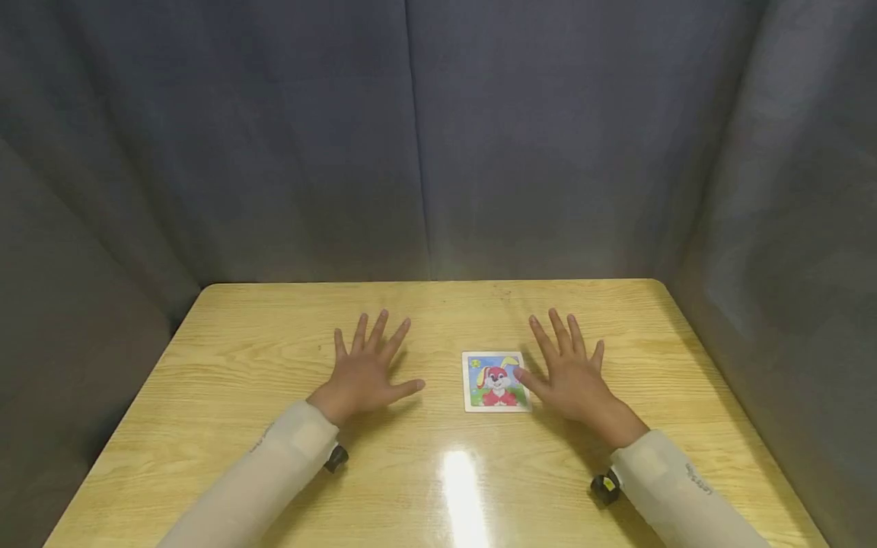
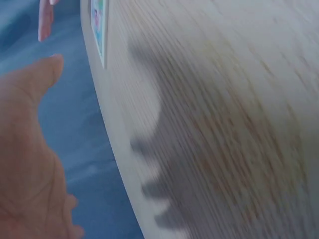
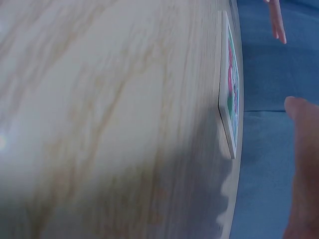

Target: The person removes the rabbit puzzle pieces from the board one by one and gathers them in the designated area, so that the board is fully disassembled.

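Note:
A small square picture board [image 1: 495, 382] with a pale frame lies flat on the wooden table, showing a pink and white rabbit with yellow ears. Left of it, my left hand [image 1: 363, 377] is held above the table, palm down, fingers spread and holding nothing. My right hand [image 1: 572, 380] is spread likewise on the board's right, its thumb overlapping the board's right edge in the head view. Seen from the right wrist, the board [image 3: 229, 89] stands out as a thin slab, with the right thumb [image 3: 304, 149] raised above table level.
The light wood table [image 1: 226, 457] has rounded far corners and a bright glare patch near the front. Dark grey curtains [image 1: 308, 152] hang behind it and along both sides. Each sleeve cuff carries a small black device [image 1: 605, 489] underneath.

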`<action>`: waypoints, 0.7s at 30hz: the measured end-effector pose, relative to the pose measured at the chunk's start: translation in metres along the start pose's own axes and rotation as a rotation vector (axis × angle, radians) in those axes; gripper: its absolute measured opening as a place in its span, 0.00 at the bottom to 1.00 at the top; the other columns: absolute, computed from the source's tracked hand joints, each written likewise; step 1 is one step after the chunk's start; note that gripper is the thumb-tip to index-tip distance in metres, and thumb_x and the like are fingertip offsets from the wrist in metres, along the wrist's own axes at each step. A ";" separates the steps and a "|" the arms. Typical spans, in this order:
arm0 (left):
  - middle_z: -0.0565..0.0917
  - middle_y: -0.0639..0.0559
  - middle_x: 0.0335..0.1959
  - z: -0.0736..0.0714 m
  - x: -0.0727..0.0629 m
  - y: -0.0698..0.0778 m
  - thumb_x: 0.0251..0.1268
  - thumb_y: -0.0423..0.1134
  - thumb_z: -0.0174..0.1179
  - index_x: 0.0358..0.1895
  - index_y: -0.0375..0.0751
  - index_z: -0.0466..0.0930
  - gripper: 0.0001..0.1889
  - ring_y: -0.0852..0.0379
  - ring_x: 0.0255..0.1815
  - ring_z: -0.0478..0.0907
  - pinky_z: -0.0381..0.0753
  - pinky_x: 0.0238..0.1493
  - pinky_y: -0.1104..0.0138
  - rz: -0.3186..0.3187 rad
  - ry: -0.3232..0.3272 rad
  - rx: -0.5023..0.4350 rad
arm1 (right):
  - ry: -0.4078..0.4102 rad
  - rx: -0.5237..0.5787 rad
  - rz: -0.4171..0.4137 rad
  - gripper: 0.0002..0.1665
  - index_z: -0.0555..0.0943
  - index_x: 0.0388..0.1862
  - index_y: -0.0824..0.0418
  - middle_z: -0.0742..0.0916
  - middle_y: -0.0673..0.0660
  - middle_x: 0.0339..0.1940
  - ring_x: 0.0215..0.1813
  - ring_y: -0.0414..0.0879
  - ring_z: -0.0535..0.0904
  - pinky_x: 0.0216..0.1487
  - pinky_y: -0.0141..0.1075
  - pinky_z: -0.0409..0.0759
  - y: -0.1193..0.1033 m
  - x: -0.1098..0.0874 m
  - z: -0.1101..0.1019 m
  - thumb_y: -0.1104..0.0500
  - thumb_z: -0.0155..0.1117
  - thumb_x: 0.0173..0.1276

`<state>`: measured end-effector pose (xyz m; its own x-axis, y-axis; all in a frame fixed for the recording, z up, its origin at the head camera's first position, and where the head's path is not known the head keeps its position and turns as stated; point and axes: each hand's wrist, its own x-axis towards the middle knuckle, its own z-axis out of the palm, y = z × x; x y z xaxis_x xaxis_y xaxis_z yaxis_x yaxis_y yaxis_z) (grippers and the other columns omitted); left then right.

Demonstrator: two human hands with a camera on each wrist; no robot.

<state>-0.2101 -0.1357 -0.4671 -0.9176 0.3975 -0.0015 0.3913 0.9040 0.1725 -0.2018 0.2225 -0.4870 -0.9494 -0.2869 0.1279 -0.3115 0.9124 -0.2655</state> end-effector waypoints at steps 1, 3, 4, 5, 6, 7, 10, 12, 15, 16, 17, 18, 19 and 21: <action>0.33 0.43 0.79 0.000 0.000 0.001 0.55 0.81 0.41 0.79 0.60 0.34 0.53 0.33 0.76 0.27 0.31 0.62 0.25 0.004 0.000 -0.002 | -0.002 -0.001 0.002 0.54 0.34 0.80 0.40 0.36 0.52 0.80 0.77 0.57 0.23 0.58 0.81 0.32 0.000 0.000 0.000 0.24 0.45 0.66; 0.33 0.43 0.79 0.001 0.001 0.004 0.56 0.81 0.41 0.79 0.59 0.33 0.53 0.33 0.76 0.28 0.31 0.63 0.26 0.011 -0.005 -0.016 | -0.006 0.002 0.005 0.54 0.34 0.80 0.40 0.36 0.52 0.80 0.77 0.57 0.23 0.58 0.81 0.33 0.000 0.000 0.000 0.23 0.44 0.65; 0.33 0.44 0.79 0.001 0.001 0.007 0.56 0.81 0.41 0.79 0.59 0.33 0.53 0.34 0.76 0.28 0.31 0.63 0.27 0.015 -0.010 -0.025 | -0.011 0.006 0.007 0.54 0.34 0.80 0.40 0.36 0.52 0.80 0.77 0.57 0.23 0.58 0.81 0.33 -0.001 -0.001 0.001 0.23 0.44 0.65; 0.33 0.44 0.79 0.001 0.002 0.010 0.56 0.81 0.40 0.79 0.59 0.32 0.53 0.34 0.77 0.29 0.30 0.64 0.27 0.020 -0.014 -0.032 | -0.015 0.008 0.006 0.54 0.34 0.80 0.40 0.36 0.52 0.80 0.77 0.57 0.23 0.58 0.81 0.33 -0.001 -0.001 0.001 0.23 0.44 0.65; 0.32 0.45 0.79 0.001 0.002 0.013 0.56 0.81 0.40 0.79 0.59 0.32 0.53 0.35 0.77 0.28 0.29 0.64 0.28 0.023 -0.019 -0.044 | -0.015 0.009 0.006 0.54 0.33 0.80 0.40 0.35 0.52 0.80 0.77 0.57 0.23 0.58 0.81 0.33 -0.002 0.000 0.001 0.23 0.44 0.65; 0.32 0.46 0.79 0.002 0.003 0.015 0.56 0.81 0.39 0.79 0.59 0.32 0.53 0.37 0.77 0.28 0.28 0.65 0.29 0.025 -0.020 -0.056 | -0.012 0.010 0.003 0.54 0.34 0.80 0.41 0.36 0.53 0.80 0.77 0.57 0.23 0.58 0.81 0.34 -0.003 0.000 0.002 0.24 0.44 0.66; 0.30 0.48 0.79 0.002 0.007 0.022 0.56 0.81 0.39 0.79 0.59 0.30 0.53 0.41 0.77 0.26 0.27 0.67 0.33 0.029 -0.012 -0.098 | 0.004 0.029 -0.009 0.55 0.35 0.80 0.44 0.36 0.53 0.80 0.77 0.57 0.24 0.59 0.80 0.33 -0.006 0.003 0.004 0.27 0.49 0.67; 0.30 0.49 0.79 0.002 0.010 0.026 0.57 0.80 0.39 0.78 0.59 0.29 0.53 0.43 0.78 0.26 0.27 0.69 0.35 0.031 0.001 -0.132 | 0.022 0.052 -0.019 0.54 0.35 0.80 0.44 0.37 0.53 0.80 0.78 0.57 0.26 0.61 0.78 0.30 -0.009 0.006 0.007 0.30 0.52 0.68; 0.32 0.49 0.79 0.005 0.015 0.033 0.59 0.79 0.39 0.79 0.56 0.29 0.52 0.44 0.78 0.29 0.31 0.71 0.38 0.049 0.035 -0.175 | 0.046 0.095 -0.042 0.54 0.35 0.80 0.45 0.39 0.53 0.80 0.78 0.57 0.29 0.64 0.74 0.28 -0.014 0.009 0.011 0.33 0.54 0.69; 0.33 0.49 0.79 0.006 0.017 0.035 0.60 0.78 0.39 0.79 0.55 0.29 0.52 0.44 0.78 0.30 0.33 0.72 0.39 0.056 0.042 -0.193 | 0.053 0.105 -0.055 0.54 0.35 0.80 0.46 0.40 0.54 0.80 0.79 0.57 0.30 0.66 0.72 0.29 -0.016 0.010 0.012 0.33 0.54 0.69; 0.34 0.48 0.79 0.007 0.018 0.038 0.61 0.77 0.40 0.79 0.52 0.31 0.52 0.44 0.78 0.32 0.35 0.73 0.40 0.069 0.054 -0.216 | 0.060 0.115 -0.072 0.54 0.36 0.80 0.48 0.41 0.55 0.81 0.79 0.59 0.32 0.68 0.71 0.31 -0.018 0.012 0.013 0.34 0.55 0.69; 0.37 0.47 0.79 0.009 0.020 0.041 0.62 0.76 0.41 0.79 0.50 0.33 0.52 0.43 0.78 0.35 0.37 0.73 0.41 0.083 0.064 -0.237 | 0.064 0.124 -0.092 0.55 0.36 0.80 0.50 0.42 0.57 0.81 0.79 0.59 0.33 0.69 0.69 0.34 -0.020 0.013 0.015 0.36 0.56 0.69; 0.39 0.47 0.79 0.011 0.022 0.043 0.63 0.75 0.41 0.79 0.48 0.34 0.52 0.42 0.78 0.36 0.40 0.73 0.42 0.098 0.071 -0.257 | 0.069 0.135 -0.110 0.55 0.37 0.80 0.52 0.43 0.58 0.81 0.79 0.60 0.35 0.70 0.68 0.37 -0.021 0.015 0.016 0.37 0.57 0.69; 0.44 0.45 0.79 0.014 0.025 0.049 0.65 0.72 0.44 0.79 0.43 0.38 0.50 0.41 0.78 0.41 0.45 0.73 0.42 0.131 0.082 -0.304 | 0.077 0.163 -0.149 0.55 0.39 0.80 0.57 0.46 0.60 0.80 0.79 0.60 0.39 0.72 0.65 0.44 -0.025 0.017 0.019 0.40 0.59 0.69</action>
<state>-0.2127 -0.0792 -0.4725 -0.8684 0.4819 0.1170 0.4786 0.7527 0.4520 -0.2109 0.1892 -0.4963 -0.8885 -0.3861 0.2480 -0.4563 0.8005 -0.3886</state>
